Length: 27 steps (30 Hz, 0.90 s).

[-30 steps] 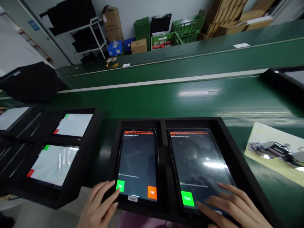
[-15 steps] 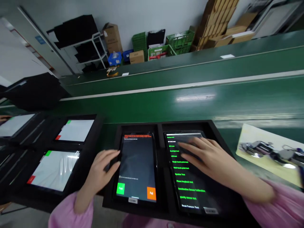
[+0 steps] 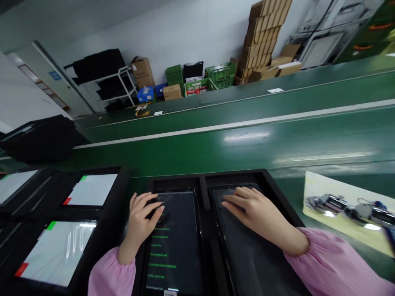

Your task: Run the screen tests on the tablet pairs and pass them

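My left hand (image 3: 142,218) reaches over the upper left edge of a tablet (image 3: 180,242), its fingers bent and apart, holding nothing. Dim green lines of text run down this tablet's screen. Over the upper part of a second tablet (image 3: 243,255) is my right hand (image 3: 254,211), fingers loosely curved and empty; whether the fingertips touch the glass I cannot tell. That screen is almost wholly dark. Both tablets lie side by side in compartments of a black tray (image 3: 203,193).
To the left, a black tray holds tablets with white screens (image 3: 61,250). At the right, shiny metal parts (image 3: 331,205) lie on a yellow sheet (image 3: 311,187). A green conveyor surface (image 3: 185,152) runs behind. Green crates (image 3: 220,74) and cardboard boxes (image 3: 259,41) stand by the wall.
The left tablet went from a screen with green and orange buttons to a green text list. The right tablet's list vanished into darkness. My view tilted up, and my left hand moved further over its tablet.
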Each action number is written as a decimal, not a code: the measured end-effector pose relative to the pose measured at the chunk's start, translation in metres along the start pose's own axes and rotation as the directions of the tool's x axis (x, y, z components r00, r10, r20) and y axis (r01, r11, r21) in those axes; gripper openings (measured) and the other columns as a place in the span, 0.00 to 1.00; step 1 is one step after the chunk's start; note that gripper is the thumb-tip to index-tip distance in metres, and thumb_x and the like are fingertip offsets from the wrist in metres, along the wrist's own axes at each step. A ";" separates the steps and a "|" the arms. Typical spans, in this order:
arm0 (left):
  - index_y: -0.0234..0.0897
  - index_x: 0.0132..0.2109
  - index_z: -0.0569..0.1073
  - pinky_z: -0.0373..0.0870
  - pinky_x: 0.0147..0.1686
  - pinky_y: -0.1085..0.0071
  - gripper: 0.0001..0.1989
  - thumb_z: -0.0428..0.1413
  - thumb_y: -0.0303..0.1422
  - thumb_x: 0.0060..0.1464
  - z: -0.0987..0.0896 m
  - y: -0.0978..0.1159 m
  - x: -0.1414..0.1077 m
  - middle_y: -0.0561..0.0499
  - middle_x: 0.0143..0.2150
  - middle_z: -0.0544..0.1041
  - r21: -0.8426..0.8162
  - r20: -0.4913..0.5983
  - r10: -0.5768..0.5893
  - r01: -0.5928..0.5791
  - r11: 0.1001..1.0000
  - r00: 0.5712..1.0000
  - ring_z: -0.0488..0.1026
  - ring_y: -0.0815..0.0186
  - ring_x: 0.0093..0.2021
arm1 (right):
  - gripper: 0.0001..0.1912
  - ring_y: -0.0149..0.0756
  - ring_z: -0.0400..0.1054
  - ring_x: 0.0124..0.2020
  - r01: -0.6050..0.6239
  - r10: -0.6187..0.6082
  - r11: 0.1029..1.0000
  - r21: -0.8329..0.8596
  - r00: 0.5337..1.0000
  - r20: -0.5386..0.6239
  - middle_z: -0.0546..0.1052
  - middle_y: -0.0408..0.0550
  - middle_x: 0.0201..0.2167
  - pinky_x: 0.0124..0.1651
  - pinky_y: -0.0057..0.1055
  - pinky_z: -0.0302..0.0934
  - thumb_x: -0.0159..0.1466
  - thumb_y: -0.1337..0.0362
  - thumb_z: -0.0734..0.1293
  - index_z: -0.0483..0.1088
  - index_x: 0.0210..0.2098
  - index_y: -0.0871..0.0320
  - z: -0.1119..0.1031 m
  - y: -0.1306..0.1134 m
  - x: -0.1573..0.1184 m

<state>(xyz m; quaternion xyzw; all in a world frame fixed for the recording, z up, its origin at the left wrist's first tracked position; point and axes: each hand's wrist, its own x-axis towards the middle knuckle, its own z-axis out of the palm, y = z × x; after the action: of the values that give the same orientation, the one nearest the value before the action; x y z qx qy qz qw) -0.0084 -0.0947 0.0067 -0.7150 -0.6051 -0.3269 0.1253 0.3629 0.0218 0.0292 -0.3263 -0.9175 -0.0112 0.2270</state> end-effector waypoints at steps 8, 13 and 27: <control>0.47 0.56 0.81 0.59 0.66 0.27 0.14 0.59 0.40 0.67 0.009 -0.003 0.003 0.43 0.62 0.80 0.082 0.163 -0.008 -0.005 0.997 0.987 0.76 0.45 0.61 | 0.24 0.37 0.78 0.30 -0.071 0.074 0.997 -0.040 0.994 0.078 0.80 0.48 0.37 0.29 0.34 0.66 0.81 0.54 0.54 0.78 0.54 0.55 0.013 -0.001 -0.004; 0.49 0.54 0.83 0.58 0.68 0.27 0.12 0.59 0.40 0.67 0.011 -0.005 0.003 0.44 0.63 0.79 0.097 0.215 -0.051 0.031 0.995 0.975 0.74 0.44 0.65 | 0.17 0.39 0.80 0.27 -0.121 0.130 0.991 -0.063 0.978 0.162 0.85 0.45 0.41 0.24 0.33 0.66 0.78 0.56 0.60 0.76 0.59 0.52 0.016 0.000 -0.009; 0.48 0.54 0.83 0.61 0.68 0.32 0.13 0.57 0.41 0.68 0.013 -0.008 0.001 0.44 0.62 0.80 0.065 0.211 -0.047 0.034 0.997 0.976 0.76 0.47 0.62 | 0.17 0.38 0.79 0.28 -0.157 0.176 0.983 -0.098 0.957 0.232 0.85 0.43 0.36 0.26 0.31 0.66 0.78 0.57 0.60 0.76 0.59 0.51 0.012 -0.007 -0.005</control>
<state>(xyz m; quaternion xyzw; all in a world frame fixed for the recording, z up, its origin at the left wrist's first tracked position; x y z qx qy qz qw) -0.0117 -0.0847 -0.0042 -0.7292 -0.6392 -0.2325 0.0752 0.3576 0.0151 0.0175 -0.4099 -0.9063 0.0113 0.1020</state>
